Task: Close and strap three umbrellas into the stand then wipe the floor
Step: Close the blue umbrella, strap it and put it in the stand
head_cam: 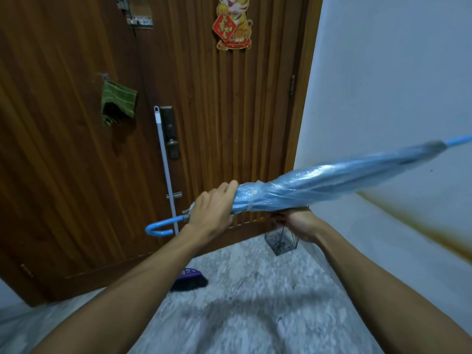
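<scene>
A closed light-blue translucent umbrella (319, 182) lies almost level across the view, its tip toward the right wall and its hooked blue handle (159, 229) at lower left. A strap with a white snap wraps the canopy near its open end. My left hand (212, 213) grips the canopy's gathered end just above the handle. From below, my right hand (297, 222) holds the canopy at mid-length; its fingers are mostly hidden. A small wire-frame umbrella stand (282, 241) stands on the floor by the door corner, under my right hand.
A brown wooden door (217, 111) fills the background, with a green cloth (117, 103) hanging on a hook. A mop with a grey pole (166, 169) leans on the door, its dark purple head (190, 278) on the speckled floor (242, 302). The white wall (396, 85) at right has a brown stain.
</scene>
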